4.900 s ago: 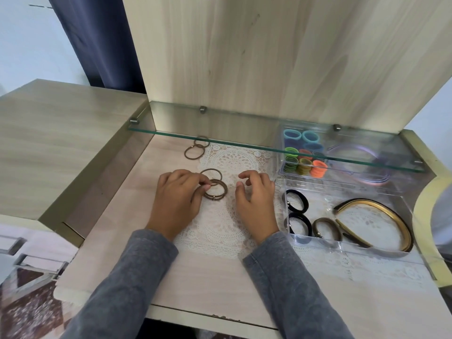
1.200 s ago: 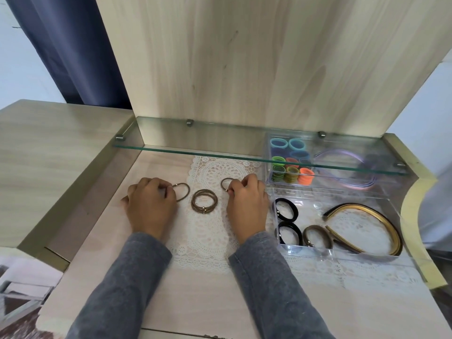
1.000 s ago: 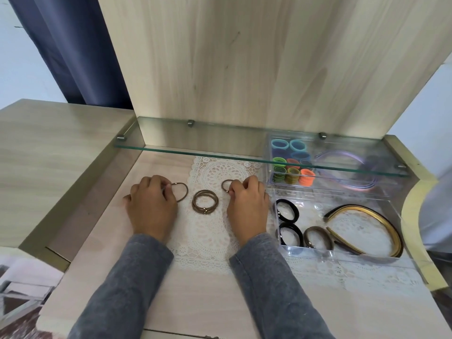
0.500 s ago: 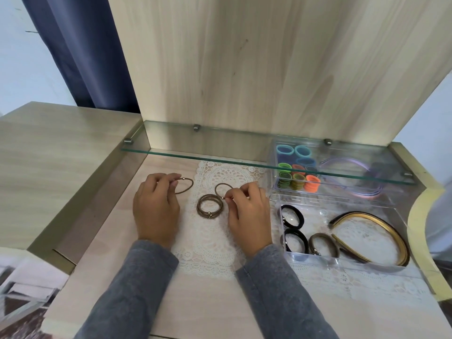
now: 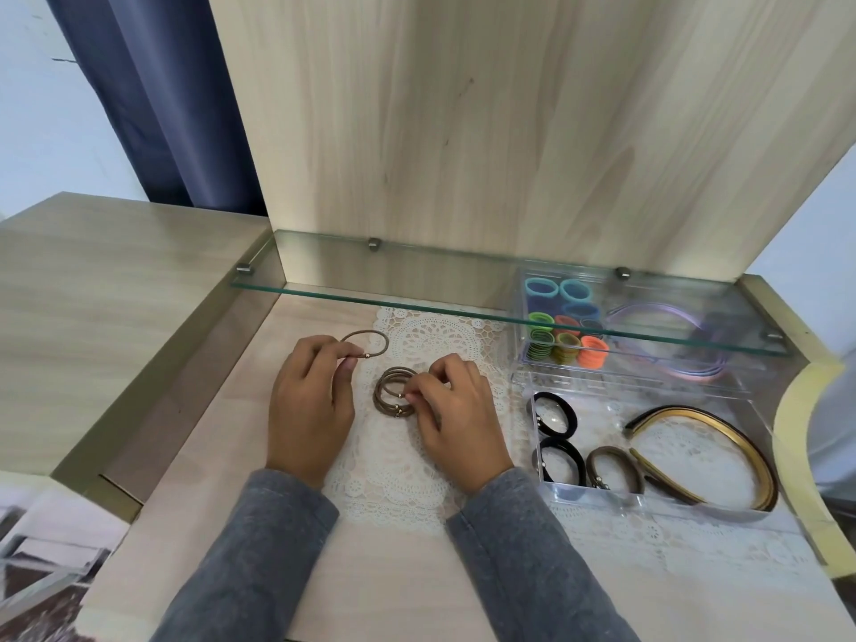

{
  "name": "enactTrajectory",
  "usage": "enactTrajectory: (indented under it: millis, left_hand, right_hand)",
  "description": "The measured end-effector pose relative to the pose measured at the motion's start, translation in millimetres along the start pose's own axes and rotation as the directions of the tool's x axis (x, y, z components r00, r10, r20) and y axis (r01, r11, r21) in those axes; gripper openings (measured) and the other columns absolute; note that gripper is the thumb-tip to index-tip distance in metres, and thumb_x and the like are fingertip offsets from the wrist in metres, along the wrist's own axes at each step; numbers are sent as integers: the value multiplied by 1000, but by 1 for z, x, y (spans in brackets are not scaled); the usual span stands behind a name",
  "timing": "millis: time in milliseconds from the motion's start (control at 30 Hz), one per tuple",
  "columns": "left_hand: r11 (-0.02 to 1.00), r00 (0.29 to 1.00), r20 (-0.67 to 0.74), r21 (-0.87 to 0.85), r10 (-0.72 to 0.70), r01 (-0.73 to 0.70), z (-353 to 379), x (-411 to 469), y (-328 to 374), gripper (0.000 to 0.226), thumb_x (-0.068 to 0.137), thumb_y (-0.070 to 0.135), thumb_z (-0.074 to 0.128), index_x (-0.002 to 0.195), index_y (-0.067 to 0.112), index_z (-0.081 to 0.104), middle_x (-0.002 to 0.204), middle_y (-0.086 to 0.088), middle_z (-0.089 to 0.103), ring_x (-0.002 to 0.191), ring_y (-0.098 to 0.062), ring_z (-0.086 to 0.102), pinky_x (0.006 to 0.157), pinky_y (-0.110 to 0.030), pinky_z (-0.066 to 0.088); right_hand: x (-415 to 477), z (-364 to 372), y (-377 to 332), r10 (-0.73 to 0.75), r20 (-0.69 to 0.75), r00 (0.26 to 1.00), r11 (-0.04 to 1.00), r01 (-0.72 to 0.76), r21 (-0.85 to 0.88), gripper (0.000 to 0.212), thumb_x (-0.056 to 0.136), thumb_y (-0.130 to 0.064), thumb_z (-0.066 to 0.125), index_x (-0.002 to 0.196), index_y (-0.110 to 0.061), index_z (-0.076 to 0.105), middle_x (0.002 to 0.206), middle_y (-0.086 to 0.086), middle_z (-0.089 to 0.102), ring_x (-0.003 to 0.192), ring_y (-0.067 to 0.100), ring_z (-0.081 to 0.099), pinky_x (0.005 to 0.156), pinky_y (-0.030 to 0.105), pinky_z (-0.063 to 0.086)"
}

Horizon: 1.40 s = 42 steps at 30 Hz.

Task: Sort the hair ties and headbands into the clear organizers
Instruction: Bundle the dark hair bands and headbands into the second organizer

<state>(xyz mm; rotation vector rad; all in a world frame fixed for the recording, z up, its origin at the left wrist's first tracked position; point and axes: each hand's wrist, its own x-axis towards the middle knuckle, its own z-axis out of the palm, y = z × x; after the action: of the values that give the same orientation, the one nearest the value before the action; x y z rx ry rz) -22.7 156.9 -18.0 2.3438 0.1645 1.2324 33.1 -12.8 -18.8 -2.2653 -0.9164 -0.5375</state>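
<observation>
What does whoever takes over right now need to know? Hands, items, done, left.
Left hand: pinches one loose brown tie just above the desk.
Right hand: pinches at the stack of brown ties on the lace mat.
Done: black ties, one brown tie and the gold headband lie in the front organizer. Coloured ties and lilac headbands are in the rear organizer.
Left: move the held tie and the stack into an organizer.

Long grey sleeves (image 5: 259, 563), perhaps knit, end at left hand (image 5: 310, 410) and right hand (image 5: 456, 424).
</observation>
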Motion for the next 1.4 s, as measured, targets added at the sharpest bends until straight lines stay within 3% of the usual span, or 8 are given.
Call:
enactTrajectory:
  millis: [433, 600, 1000, 1167, 1400]
  left_hand:
    - [999, 997, 69, -29, -34, 36, -1, 1, 1, 13, 92, 0, 62, 99, 6, 70, 101, -2, 57, 92, -17, 57, 85, -22, 44]
    - [999, 995, 89, -21, -43, 45, -3, 1, 3, 13, 92, 0, 62, 99, 7, 70, 101, -1, 57, 92, -13, 56, 86, -13, 40]
    - [999, 985, 173, -42, 24, -17, -3, 1, 4, 14, 90, -3, 63, 98, 7, 70, 100, 0, 57, 89, -14, 58, 83, -19, 45]
    - [998, 983, 181, -53, 28, -19, -4, 1, 5, 15, 89, -3, 64, 98, 8, 69, 100, 1, 57, 89, -14, 58, 82, -23, 47]
    - [996, 963, 264, -78, 58, -39, -4, -1, 6, 9, 87, 1, 67, 93, 8, 68, 95, 4, 58, 84, -14, 59, 78, -15, 43]
  right_hand:
    - [-1, 1, 0, -33, 60, 998, 999, 35, -39, 10, 90, -23, 53, 88, -19, 62, 90, -2, 47, 83, 18, 44, 70, 34, 41]
    - [-1, 2, 0, -33, 56, 998, 999, 35, -35, 2, 87, -16, 62, 87, -19, 62, 89, -1, 47, 82, 18, 44, 70, 34, 42]
    - [-1, 0, 0, -19, 78, 997, 999, 21, -26, 3, 86, -20, 61, 87, -19, 63, 89, -2, 48, 84, 17, 44, 72, 35, 41]
    - [0, -3, -2, 82, 51, 995, 996, -83, 15, 12, 88, -29, 55, 93, -22, 64, 92, -6, 47, 87, 12, 42, 77, 33, 41]
    - [1, 2, 3, 224, -67, 972, 971, -216, 102, 13, 90, -19, 53, 99, -16, 62, 98, -1, 52, 90, 17, 48, 79, 40, 46]
